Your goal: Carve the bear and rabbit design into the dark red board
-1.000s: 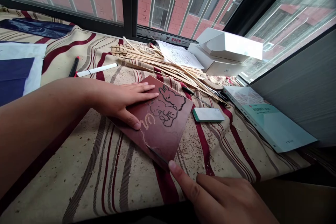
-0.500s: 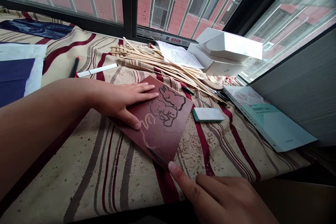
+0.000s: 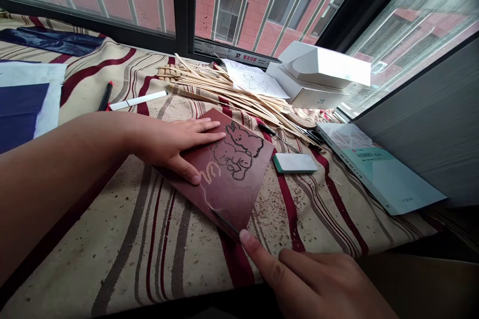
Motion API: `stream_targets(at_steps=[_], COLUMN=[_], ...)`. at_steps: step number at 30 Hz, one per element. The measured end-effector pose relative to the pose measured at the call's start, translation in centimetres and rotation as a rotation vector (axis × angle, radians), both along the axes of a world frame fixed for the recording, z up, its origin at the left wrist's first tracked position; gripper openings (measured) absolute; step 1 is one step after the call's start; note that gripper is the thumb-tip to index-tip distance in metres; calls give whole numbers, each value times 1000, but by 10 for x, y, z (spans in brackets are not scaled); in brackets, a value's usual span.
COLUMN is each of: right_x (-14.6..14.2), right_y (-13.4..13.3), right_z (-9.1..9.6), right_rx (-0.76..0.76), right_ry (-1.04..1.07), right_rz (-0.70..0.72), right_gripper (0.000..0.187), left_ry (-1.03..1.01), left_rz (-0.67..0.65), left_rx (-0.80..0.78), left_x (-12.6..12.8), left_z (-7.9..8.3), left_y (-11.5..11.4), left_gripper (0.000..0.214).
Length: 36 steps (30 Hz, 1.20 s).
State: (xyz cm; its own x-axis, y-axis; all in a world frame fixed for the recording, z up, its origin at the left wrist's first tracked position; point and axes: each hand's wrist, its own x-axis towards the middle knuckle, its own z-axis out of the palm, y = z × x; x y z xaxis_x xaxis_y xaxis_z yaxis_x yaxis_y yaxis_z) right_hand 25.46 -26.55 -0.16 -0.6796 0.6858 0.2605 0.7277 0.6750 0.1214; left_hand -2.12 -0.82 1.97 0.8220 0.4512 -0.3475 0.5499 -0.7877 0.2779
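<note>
A black window frame [image 3: 184, 7] is standing at the back, and a striped cloth [image 3: 123, 219] is covering the surface in front of you. A white box [image 3: 318, 77] is sitting at the far right, and a green book [image 3: 381, 169] is lying along the right side. The brown board [image 3: 245, 194] is lying flat in the middle of the cloth, slanting like a diamond. One corner is pointing at the window, one is pointing right, and one is pointing toward you. Your left hand [image 3: 170, 142] is hiding the left part, so I can't tell which way its long side is running. Open cloth is showing below the board's near-left edge and between the board and the book. The cloth's own near edge is running close by your right hand [image 3: 322, 279]. The board is looking smooth, with black animal outlines and pale curvy lines. Your left fingers and thumb are lying spread on it. Your right hand is holding a thin dark tool [image 3: 226, 223]: the pointing finger is stretching along it, the others are bending in, and the handle is hiding. Its tip is pointing away and left, toward your left thumb. A small block [image 3: 295, 163] is sitting just beside the right corner. Tiny crumbs [image 3: 277, 199] are lying around.
</note>
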Motion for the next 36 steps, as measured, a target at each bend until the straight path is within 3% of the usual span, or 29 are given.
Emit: stream_targets(at_steps=[36], right_x=[-3], right_y=[4], right_z=[7], right_rx=[-17], right_ry=[-8], right_rz=[-7], right_gripper=[50], left_ry=[-5], left_rz=[-25], left_rx=[3], left_x=[-2], left_z=[-1], left_y=[2], left_gripper=[131])
